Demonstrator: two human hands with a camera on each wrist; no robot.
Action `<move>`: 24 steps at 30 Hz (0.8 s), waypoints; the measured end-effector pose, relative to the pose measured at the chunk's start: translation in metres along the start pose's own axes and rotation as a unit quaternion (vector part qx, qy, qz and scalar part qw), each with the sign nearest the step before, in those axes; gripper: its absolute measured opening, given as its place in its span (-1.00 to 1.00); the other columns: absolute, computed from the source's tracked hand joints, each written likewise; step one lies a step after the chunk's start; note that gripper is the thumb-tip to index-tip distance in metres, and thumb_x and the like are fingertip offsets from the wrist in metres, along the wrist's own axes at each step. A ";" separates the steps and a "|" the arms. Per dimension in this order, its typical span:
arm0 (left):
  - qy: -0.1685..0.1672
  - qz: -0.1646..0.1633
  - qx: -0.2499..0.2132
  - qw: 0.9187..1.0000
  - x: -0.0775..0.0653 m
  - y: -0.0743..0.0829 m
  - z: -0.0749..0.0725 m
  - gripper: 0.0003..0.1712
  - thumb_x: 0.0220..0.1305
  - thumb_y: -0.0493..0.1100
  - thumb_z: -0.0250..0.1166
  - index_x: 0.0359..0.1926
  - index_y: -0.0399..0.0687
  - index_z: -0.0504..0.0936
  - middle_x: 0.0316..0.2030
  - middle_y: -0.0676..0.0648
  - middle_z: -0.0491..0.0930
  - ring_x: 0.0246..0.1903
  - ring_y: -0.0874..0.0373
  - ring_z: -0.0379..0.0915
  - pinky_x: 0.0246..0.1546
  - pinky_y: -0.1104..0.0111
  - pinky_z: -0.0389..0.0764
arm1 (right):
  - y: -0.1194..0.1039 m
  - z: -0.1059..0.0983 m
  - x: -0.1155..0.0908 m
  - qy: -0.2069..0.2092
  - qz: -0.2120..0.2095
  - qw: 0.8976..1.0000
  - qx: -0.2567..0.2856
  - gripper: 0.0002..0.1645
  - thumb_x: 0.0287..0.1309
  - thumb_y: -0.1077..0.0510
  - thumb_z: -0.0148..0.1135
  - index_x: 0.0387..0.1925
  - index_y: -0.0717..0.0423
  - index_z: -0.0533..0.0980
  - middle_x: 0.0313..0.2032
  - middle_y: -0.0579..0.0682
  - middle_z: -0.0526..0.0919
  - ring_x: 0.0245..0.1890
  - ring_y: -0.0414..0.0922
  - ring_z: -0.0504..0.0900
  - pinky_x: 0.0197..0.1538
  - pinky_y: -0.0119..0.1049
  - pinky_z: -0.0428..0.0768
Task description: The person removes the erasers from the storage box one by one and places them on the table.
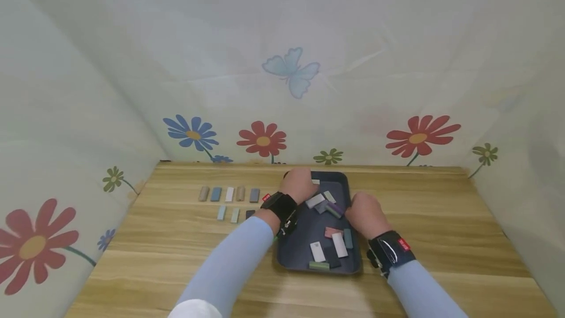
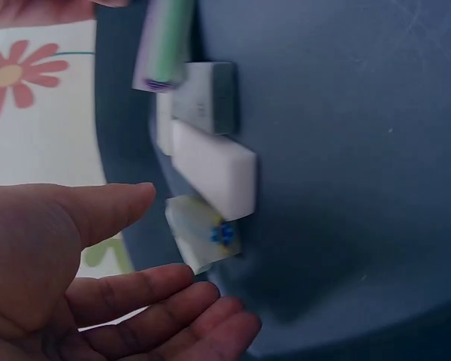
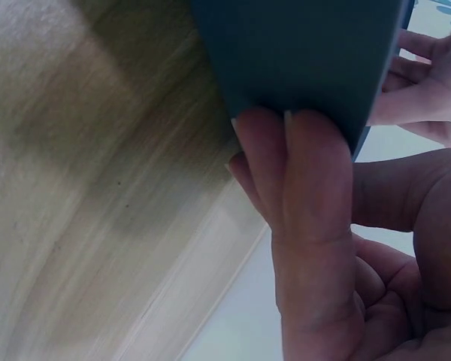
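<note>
A dark blue-grey tray [image 1: 304,234] holds several small rectangular blocks that look like erasers. My left hand [image 1: 301,185] reaches into its far left part. In the left wrist view, thumb and fingers are spread apart beside a pale block with a blue mark [image 2: 199,233], with nothing gripped. Against that block lies a white block [image 2: 210,165], then a grey one [image 2: 207,98] and a purple-and-green one [image 2: 165,45]. My right hand [image 1: 367,214] pinches the tray's right side, its fingers [image 3: 316,165] flat on the outer wall and the thumb over the rim.
Left of the tray, small blocks stand in two rows on the wooden table, among them a tan one [image 1: 204,194], a blue one [image 1: 216,194] and a light blue one [image 1: 221,212]. At the tray's near end lie a white block [image 1: 339,245] and several others. A flowered curtain [image 1: 353,112] closes off the back.
</note>
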State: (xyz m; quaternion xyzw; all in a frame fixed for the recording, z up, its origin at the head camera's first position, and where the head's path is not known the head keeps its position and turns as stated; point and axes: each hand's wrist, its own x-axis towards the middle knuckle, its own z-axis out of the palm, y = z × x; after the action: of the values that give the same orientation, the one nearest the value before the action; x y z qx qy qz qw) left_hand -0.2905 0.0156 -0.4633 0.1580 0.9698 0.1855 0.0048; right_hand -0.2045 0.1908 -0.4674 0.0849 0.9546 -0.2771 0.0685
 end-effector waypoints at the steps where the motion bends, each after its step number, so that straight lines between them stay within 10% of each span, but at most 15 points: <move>1: -0.002 -0.004 0.001 1.000 0.001 -0.001 0.002 -0.65 0.05 -0.03 0.28 -0.74 0.02 0.39 -0.76 0.08 0.24 -0.72 0.18 0.27 -0.70 0.36 0.25 | 0.000 0.001 0.000 -0.001 0.000 1.000 -0.002 -0.90 -0.01 0.28 0.12 -0.49 0.26 0.52 -0.57 0.08 0.51 -0.60 -0.07 0.48 -0.60 -0.30 0.39; 24: -0.058 0.051 0.061 0.995 0.000 -0.008 -0.003 -0.70 0.07 -0.25 0.18 -0.73 -0.02 0.34 -0.71 0.04 0.31 -0.64 0.16 0.27 -0.58 0.37 0.34 | -0.002 -0.001 -0.002 0.002 -0.005 1.000 -0.003 -0.88 -0.01 0.26 0.12 -0.45 0.28 0.52 -0.55 0.10 0.51 -0.58 -0.05 0.48 -0.59 -0.30 0.39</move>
State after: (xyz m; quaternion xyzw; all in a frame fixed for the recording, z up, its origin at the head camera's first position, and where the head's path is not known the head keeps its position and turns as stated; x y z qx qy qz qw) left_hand -0.2927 0.0073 -0.4638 0.2173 0.9682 0.1167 0.0418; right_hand -0.2033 0.1897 -0.4648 0.0801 0.9560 -0.2744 0.0656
